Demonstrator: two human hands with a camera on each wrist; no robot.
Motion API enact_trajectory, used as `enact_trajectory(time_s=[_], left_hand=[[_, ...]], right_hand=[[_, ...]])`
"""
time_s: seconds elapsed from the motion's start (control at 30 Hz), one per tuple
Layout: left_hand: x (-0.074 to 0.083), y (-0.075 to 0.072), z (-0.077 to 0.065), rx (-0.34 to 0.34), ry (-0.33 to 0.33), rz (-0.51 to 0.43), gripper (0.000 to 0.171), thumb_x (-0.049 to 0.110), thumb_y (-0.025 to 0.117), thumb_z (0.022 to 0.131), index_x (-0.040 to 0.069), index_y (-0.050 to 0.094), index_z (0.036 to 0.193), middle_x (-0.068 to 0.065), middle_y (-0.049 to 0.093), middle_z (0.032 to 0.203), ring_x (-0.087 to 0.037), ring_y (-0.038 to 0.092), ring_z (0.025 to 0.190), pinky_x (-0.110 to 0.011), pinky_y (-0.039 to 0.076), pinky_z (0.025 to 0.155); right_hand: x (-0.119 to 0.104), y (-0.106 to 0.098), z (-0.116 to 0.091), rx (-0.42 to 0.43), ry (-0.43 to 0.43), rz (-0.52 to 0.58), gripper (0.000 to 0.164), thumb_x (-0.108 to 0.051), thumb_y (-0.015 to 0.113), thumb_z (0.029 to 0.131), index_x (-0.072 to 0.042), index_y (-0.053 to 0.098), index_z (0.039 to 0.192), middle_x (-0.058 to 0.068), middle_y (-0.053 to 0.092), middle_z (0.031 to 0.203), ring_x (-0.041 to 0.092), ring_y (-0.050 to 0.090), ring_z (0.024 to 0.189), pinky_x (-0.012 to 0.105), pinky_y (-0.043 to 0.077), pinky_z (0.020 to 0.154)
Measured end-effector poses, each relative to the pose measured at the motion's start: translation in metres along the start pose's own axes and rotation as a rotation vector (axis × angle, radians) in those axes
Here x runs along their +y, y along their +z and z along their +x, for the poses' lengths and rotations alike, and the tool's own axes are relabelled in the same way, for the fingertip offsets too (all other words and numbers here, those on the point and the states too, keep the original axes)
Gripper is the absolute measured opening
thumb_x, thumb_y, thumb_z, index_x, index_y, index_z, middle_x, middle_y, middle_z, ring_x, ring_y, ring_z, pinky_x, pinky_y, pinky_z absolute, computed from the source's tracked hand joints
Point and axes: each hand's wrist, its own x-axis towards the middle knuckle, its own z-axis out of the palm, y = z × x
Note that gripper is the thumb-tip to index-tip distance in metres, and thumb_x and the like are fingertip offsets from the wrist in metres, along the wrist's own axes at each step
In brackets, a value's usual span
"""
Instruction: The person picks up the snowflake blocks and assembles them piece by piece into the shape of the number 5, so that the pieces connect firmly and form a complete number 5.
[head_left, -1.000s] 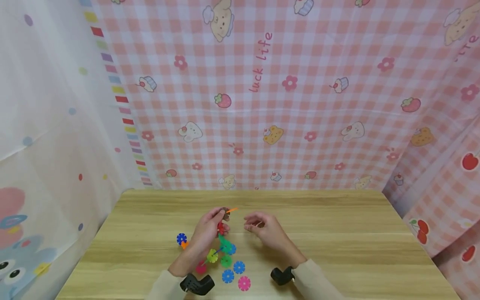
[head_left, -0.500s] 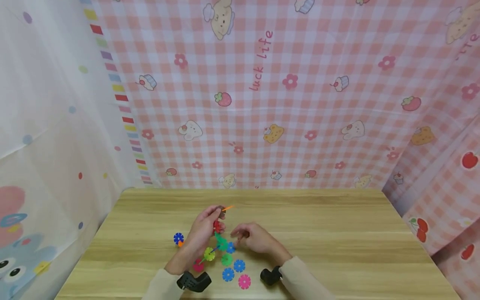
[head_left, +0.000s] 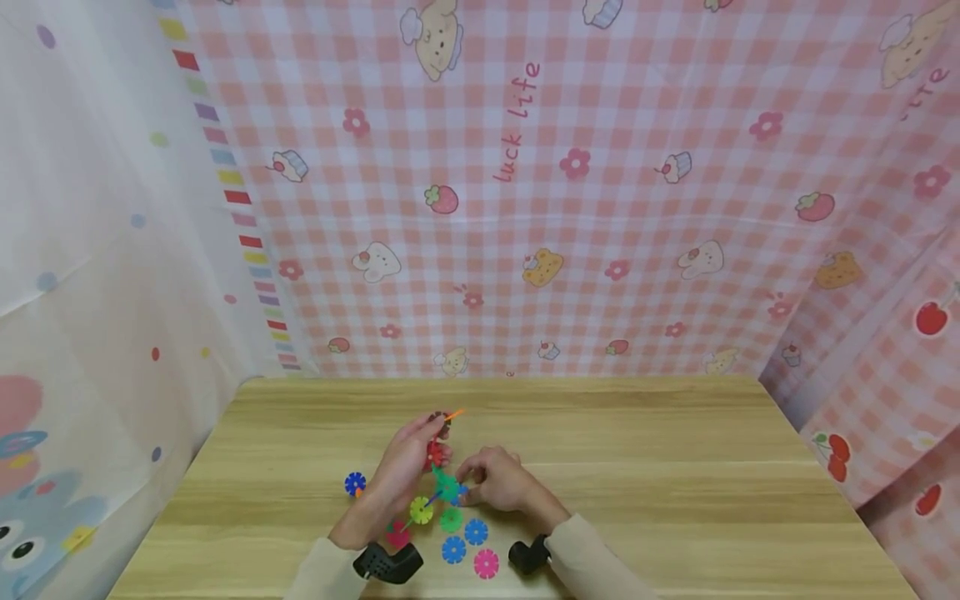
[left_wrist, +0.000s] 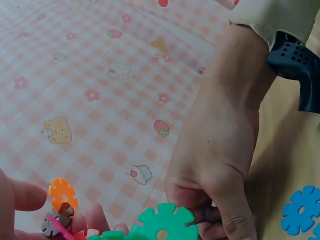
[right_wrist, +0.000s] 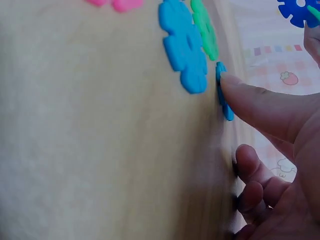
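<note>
My left hand holds a joined chain of notched plastic discs. A brown disc with an orange disc sits at its fingertips, a red disc lower at the fingers. From there the chain runs down through a green disc to a yellow disc and a red-pink disc beside the wrist. My right hand is right next to the green disc, pinching a blue disc. Its thumb lies on that disc, seen edge-on; the index finger is mostly hidden in the right wrist view.
On the wooden table lie a loose green disc, a blue disc, another blue disc and a pink disc. A dark blue disc shows left of the left forearm. A patterned cloth hangs behind.
My right hand has moved left and down, from beside the chain's upper part to the blue disc, and its fingers have closed in. The left hand has shifted slightly left with the chain.
</note>
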Motion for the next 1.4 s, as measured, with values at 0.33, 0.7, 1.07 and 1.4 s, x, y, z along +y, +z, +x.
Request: enact_trajectory(time_s=[0.33, 0.7, 1.07, 1.4], left_hand=[[-0.001, -0.001, -0.001, -0.016, -0.01, -0.033, 0.022, 0.023, 0.045, 0.106, 0.003, 0.051, 0.112, -0.004, 0.048, 0.091, -0.016, 0.054, 0.076, -0.031, 0.051, 0.076], [-0.004, 0.0, 0.0, 0.037, 0.009, -0.016, 0.034, 0.04, 0.054, 0.102, 0.006, 0.054, 0.109, -0.005, 0.047, 0.094, -0.021, 0.061, 0.089, -0.036, 0.058, 0.081], [-0.004, 0.002, 0.0, -0.036, 0.054, 0.027, 0.043, 0.044, 0.056, 0.1, 0.003, 0.058, 0.114, -0.005, 0.056, 0.091, -0.019, 0.066, 0.081, -0.032, 0.059, 0.076], [-0.002, 0.01, -0.003, -0.129, 0.094, 0.056, 0.036, 0.04, 0.055, 0.101, 0.005, 0.062, 0.11, -0.002, 0.059, 0.095, -0.014, 0.056, 0.074, -0.022, 0.047, 0.066]], right_hand=[[0.0, 0.001, -0.001, -0.036, 0.012, 0.027, 0.019, -0.02, 0.085, 0.079, -0.013, 0.068, 0.086, -0.002, 0.056, 0.078, 0.01, 0.043, 0.082, 0.034, 0.025, 0.08], [0.008, -0.007, -0.005, -0.048, 0.014, 0.197, 0.013, 0.0, 0.069, 0.086, -0.009, 0.062, 0.092, -0.003, 0.059, 0.079, 0.01, 0.054, 0.075, 0.025, 0.045, 0.071], [0.009, -0.039, -0.019, 0.108, 0.059, 0.454, 0.01, 0.001, 0.064, 0.092, -0.002, 0.063, 0.101, 0.01, 0.066, 0.085, 0.021, 0.06, 0.069, 0.03, 0.053, 0.059], [-0.025, -0.08, -0.028, 0.278, 0.032, 0.588, 0.017, -0.003, 0.061, 0.097, 0.003, 0.062, 0.112, 0.017, 0.07, 0.093, 0.032, 0.07, 0.08, 0.041, 0.059, 0.074]])
